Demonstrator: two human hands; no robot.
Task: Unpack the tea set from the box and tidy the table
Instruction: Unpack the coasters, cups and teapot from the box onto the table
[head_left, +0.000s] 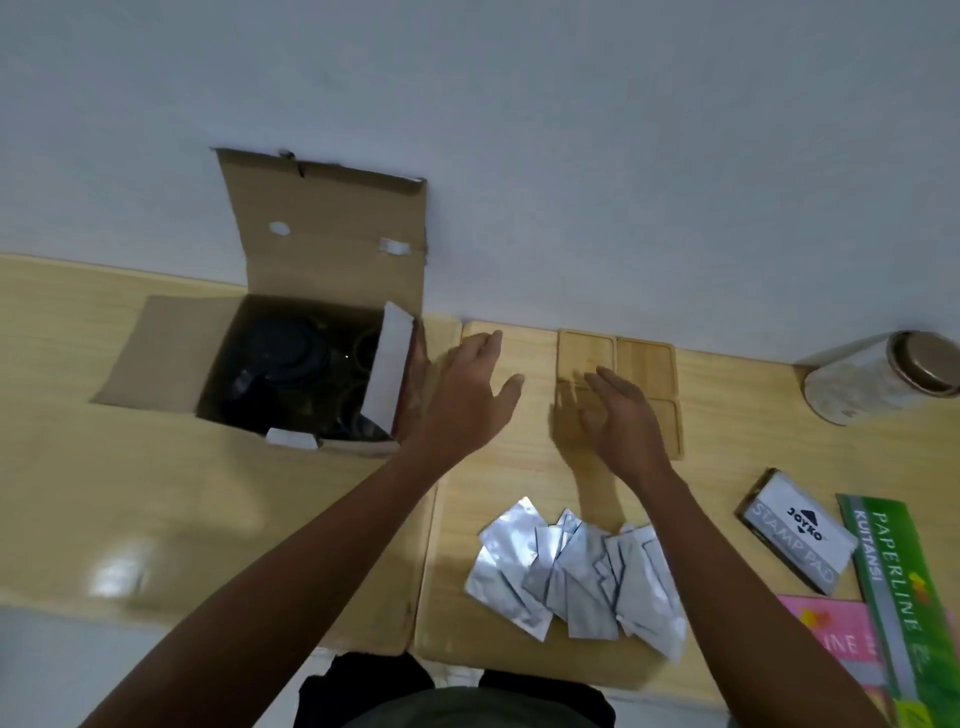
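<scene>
Silver packets (576, 577) are spread in a loose pile on the wooden tray (447, 587), close to the person's body. Farther out on the same tray, four small wooden coasters (644, 358) are laid in a square, touching each other. Both hands are held over the tray with nothing in them. The right hand (618, 410) is held over the near left coaster, its fingers (592, 384) straight and a little apart. The left hand (467, 389) is beside the cardboard box (311, 249), and its fingers are straight and spread too. The box is open on the tabletop (78, 467), its lid standing up against the wall. The dark teapot (283, 364) and some dark cups (363, 348) are seen inside, so the tea set is mostly not unpacked yet. It looks like the pot should be taken out next. The box should be held still with one hand. The pot should be lifted straight up, slowly, so the white card (387, 358) is not caught. It should be put down on a bare part of the tray, away from the packets. A stamp pad (795, 525), some receipt books (904, 597) and a jar (878, 374) are lying at the right.
</scene>
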